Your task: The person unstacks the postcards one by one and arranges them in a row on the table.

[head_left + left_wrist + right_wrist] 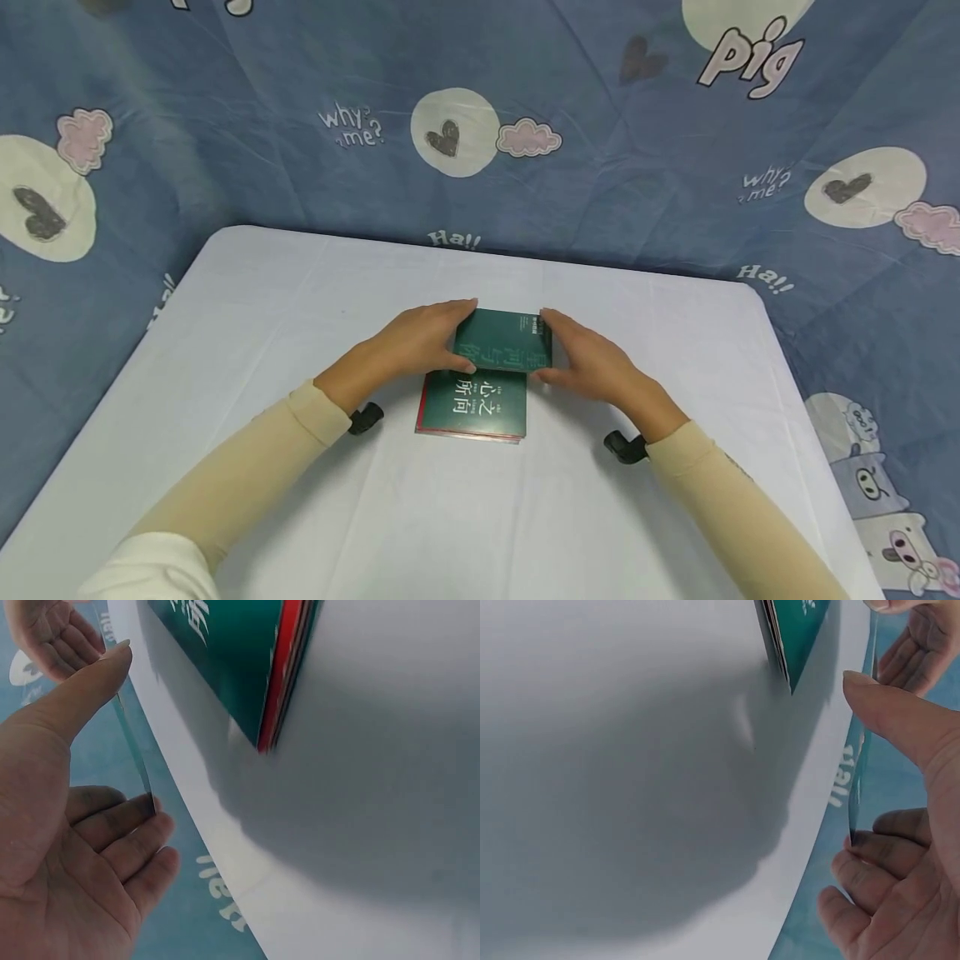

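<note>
My left hand [423, 340] and right hand [592, 357] gripped opposite ends of a thin green booklet [501, 342]. On each side, the thumb [94, 690] bore on the near edge and the fingers [870, 877] on the far edge; the spread of each grip matched the booklet's width. Position of the held item: raised above the table [442, 517], apart from the surface, its cover bearing Chinese characters.

Directly below and nearer to my body, a stack of green booklets [476, 421] lay flat on the white tabletop. Its top cover carried large white Chinese characters, and a red layer showed along its edge. In the head view, the held booklet overlapped the far part of the stack; the wrist views showed the two apart.

A black wrist device [366, 418] was fitted at the left, with a matching unit [626, 448] at the right. Beige sleeves [247, 462] covered both forearms. A blue printed backdrop [300, 183] with hearts, clouds and lettering stood behind the table.
</note>
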